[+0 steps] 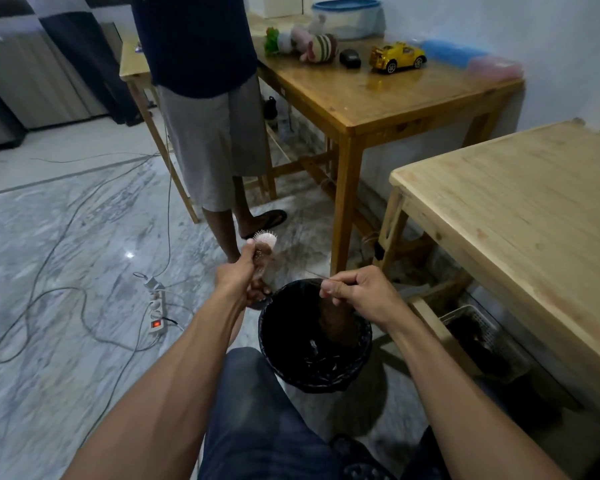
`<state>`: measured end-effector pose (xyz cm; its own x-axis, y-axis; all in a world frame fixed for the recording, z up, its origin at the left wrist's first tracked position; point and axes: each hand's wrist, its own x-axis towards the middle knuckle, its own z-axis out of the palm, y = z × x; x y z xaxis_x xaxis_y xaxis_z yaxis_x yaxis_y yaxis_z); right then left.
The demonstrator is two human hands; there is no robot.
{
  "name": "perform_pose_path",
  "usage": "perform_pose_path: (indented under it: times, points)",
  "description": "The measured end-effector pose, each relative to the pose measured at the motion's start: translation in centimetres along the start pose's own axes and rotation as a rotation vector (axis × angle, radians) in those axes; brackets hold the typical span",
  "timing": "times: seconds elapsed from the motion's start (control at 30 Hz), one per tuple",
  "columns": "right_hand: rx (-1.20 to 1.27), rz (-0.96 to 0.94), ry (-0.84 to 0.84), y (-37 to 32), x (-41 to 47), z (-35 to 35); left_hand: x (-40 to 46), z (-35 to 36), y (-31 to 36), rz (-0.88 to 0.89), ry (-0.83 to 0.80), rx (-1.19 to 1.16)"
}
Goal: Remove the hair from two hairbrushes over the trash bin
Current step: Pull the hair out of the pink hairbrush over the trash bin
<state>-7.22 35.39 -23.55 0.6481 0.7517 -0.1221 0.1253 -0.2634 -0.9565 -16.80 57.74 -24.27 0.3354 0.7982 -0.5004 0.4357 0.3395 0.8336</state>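
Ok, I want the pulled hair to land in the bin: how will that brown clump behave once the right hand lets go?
The brown clump of hair hangs limp from the right hand, so it is probably floppy and very light. It may drift rather than drop straight. It hangs over the black-lined trash bin, so it should probably land inside. Fine strands might cling to the fingers.

no words, labels, brand names or numbers can be read anywhere here. the yellow toy car [397, 57] on the far table [378, 105] may carry markings, but they are too small and blurred to make out.
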Motion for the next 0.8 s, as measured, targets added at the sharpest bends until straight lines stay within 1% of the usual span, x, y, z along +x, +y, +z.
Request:
perform_pose_path:
  times: [0.13, 0.23, 0.3, 0.33, 0.37, 0.4, 0.47, 0.5, 0.53, 0.63, 0.7, 0.8]
  points:
    - [0.125, -0.036, 0.031, 0.6, -0.8, -0.4, 1.5, -1.7, -0.5, -0.020, 0.083, -0.013]
    - [0.217, -0.073, 0.107, 0.7, -0.7, -1.1, 1.9, -3.2, -0.4, -0.036, 0.167, -0.042]
    - [0.283, -0.040, 0.198, 1.0, -0.4, -1.0, 1.5, -3.3, 0.0, -0.021, 0.168, -0.036]
    - [0.302, -0.011, 0.233, 1.0, 0.0, -0.8, 1.3, -3.0, 0.2, -0.008, 0.150, -0.016]
    - [0.268, 0.029, 0.230, 0.9, 0.4, -0.6, 1.2, -2.5, 0.2, 0.017, 0.128, 0.016]
    - [0.159, 0.083, 0.191, 1.1, 0.8, -0.5, 1.1, -1.9, 0.1, 0.048, 0.109, 0.060]
    - [-0.116, 0.228, 0.045, 1.9, 1.7, -0.3, 0.1, -0.8, 0.1, 0.104, 0.049, 0.159]
    - [-0.208, 0.295, 0.015, 2.2, 2.0, -0.2, -0.7, -0.2, 0.2, 0.137, 0.008, 0.191]
    - [-0.229, 0.339, 0.024, 2.1, 2.2, -0.3, -1.6, 0.3, 0.3, 0.170, -0.026, 0.224]
    - [-0.146, 0.336, 0.103, 1.1, 2.7, -0.2, -3.0, 1.6, 0.3, 0.246, -0.099, 0.331]
    - [-0.079, 0.331, 0.097, 0.4, 2.7, 0.2, -3.7, 2.2, 0.2, 0.258, -0.136, 0.367]
    - [0.063, 0.285, 0.042, 0.2, 2.8, 1.1, -4.6, 2.8, 0.3, 0.304, -0.170, 0.436]
